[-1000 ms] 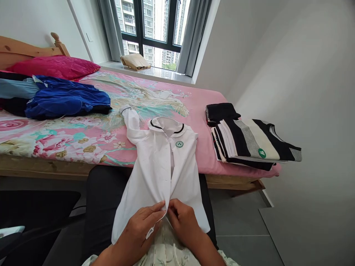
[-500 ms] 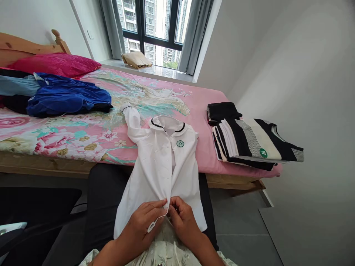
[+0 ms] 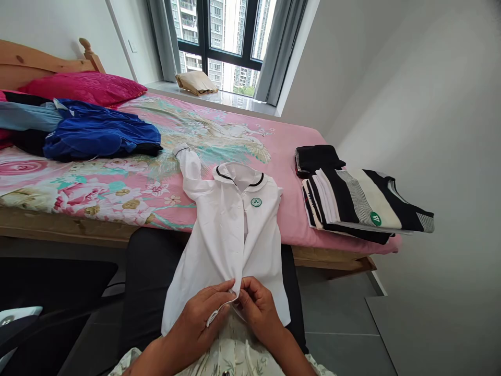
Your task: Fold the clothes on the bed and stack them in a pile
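A white shirt point(image 3: 223, 235) with a dark-trimmed collar and a round green badge point(image 3: 256, 202) lies face up, its upper part on the bed and its lower part over my lap. Near the hem, my left hand point(image 3: 205, 313) pinches the front placket, whose edge curls over the fingers. My right hand point(image 3: 256, 305) has its fingertips closed on the same placket, touching the left ones. Whatever button sits between the fingertips is hidden. One sleeve point(image 3: 190, 167) stretches up and left; the other is mostly tucked out of sight.
Folded dark and striped clothes point(image 3: 364, 203) are stacked on the bed's right corner, overhanging its edge. Blue clothing point(image 3: 102, 130) lies in a heap at left, before a magenta pillow point(image 3: 86, 89). A beige bundle point(image 3: 196, 82) rests on the windowsill. My dark-trousered legs point(image 3: 144, 271) are against the bed.
The view has shifted slightly, so the surroundings sit a little further right. Both hands stay at the shirt's placket with only tiny finger movement.
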